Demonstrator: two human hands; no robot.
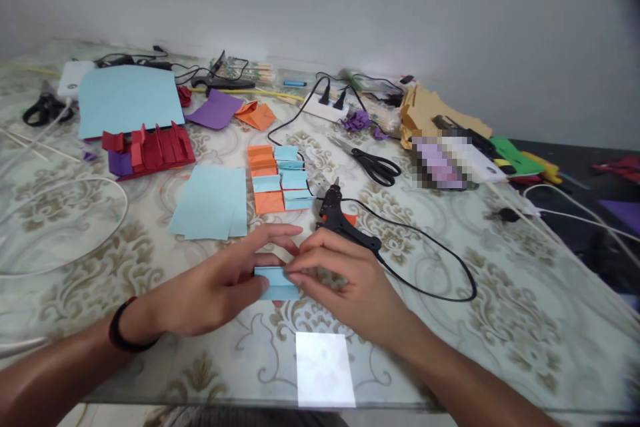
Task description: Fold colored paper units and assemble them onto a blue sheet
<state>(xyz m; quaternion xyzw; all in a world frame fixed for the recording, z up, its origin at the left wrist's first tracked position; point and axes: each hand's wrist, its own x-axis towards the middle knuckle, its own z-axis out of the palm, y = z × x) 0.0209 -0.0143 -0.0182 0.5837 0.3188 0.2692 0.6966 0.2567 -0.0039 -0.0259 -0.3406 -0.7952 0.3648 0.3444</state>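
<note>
A small folded light blue paper [277,282] lies on the patterned table near its front edge. My left hand [225,287] grips its left side, fingers curled over it and the index finger stretched above. My right hand [345,283] pinches its right end with the fingertips pressed together. A black glue gun [343,221] lies just behind my right hand, its cord looping to the right. Further back sits a cluster of folded orange and blue paper pieces [279,177].
Light blue sheets [213,203] lie left of centre, with red folded pieces [150,147] and a large blue sheet [129,100] behind. Black scissors [373,163], a power strip [327,107], another pair of scissors [45,107], coloured papers at the right, a white hoop [117,213].
</note>
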